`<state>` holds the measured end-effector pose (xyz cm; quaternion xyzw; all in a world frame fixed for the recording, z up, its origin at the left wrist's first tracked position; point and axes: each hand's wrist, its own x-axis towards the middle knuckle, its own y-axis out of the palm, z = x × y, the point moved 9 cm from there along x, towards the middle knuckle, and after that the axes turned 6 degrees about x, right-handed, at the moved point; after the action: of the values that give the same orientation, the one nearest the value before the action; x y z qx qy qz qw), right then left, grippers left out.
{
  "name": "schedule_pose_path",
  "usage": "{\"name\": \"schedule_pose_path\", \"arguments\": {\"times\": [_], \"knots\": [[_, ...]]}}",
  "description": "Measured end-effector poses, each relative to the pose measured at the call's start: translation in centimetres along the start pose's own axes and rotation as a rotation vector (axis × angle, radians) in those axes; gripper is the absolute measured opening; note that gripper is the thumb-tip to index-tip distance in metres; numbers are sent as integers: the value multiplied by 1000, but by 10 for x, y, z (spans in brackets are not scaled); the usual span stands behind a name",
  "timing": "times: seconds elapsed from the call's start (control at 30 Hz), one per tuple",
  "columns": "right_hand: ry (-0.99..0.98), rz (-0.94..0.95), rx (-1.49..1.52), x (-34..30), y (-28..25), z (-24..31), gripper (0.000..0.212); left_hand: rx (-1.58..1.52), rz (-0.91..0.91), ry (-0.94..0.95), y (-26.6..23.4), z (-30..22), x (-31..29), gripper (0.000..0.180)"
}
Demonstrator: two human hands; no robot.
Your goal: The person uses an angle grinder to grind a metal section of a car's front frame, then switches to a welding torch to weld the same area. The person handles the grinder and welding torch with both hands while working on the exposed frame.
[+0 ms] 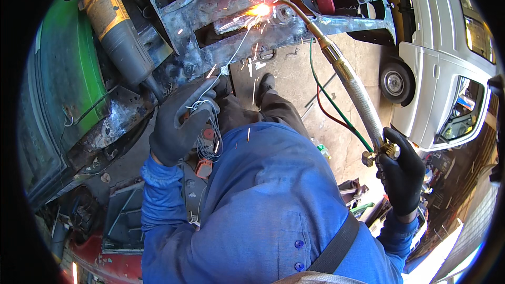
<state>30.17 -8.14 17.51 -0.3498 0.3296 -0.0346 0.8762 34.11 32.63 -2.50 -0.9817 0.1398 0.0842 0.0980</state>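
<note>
In my gloved right hand [402, 171] is the valve end of a brass gas welding torch [350, 76], its long tube reaching up and left. The bent tip stops at a bright orange glow with flying sparks on a bare metal car body panel [226, 47]. My gloved left hand [184, 118] grips a loose coil of thin wire [210, 131] between thumb and fingers. One straight end of that wire runs up into the glow. Green and red hoses [336, 115] hang from the torch's valve end.
An orange and grey angle grinder [118, 31] lies on the bodywork at the upper left, beside a green car panel [68, 68]. A white vehicle [447, 63] stands to the right. Below my left hand sits an orange tape measure [203, 169]. Red bodywork [105, 255] shows at the lower left.
</note>
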Motion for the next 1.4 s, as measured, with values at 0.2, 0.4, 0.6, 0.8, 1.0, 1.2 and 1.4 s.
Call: {"name": "schedule_pose_path", "arguments": {"times": [0.2,0.4,0.6,0.8,1.0,1.2,1.4], "knots": [[43,-25,40,-3,-16,-9,59,-41,-64,-13,-11,-19,-10,53],[-294,-109,27,1,-36,0,63,-15,-158,79,-26,-52,-20,53],[-330,-144,43,8,-52,-10,64,23,-164,34,-19,-50,-20,53],[-185,-105,24,11,-51,-10,58,101,-120,-16,-10,-32,-19,56],[-63,-79,0,16,-35,-18,61,121,-68,-33,-5,-21,-14,57],[-85,-4,2,21,-22,-12,60,100,-62,-62,-3,-14,-12,57],[-121,16,-34,22,-17,-6,59,94,-67,-66,-3,-14,-10,58]]}}
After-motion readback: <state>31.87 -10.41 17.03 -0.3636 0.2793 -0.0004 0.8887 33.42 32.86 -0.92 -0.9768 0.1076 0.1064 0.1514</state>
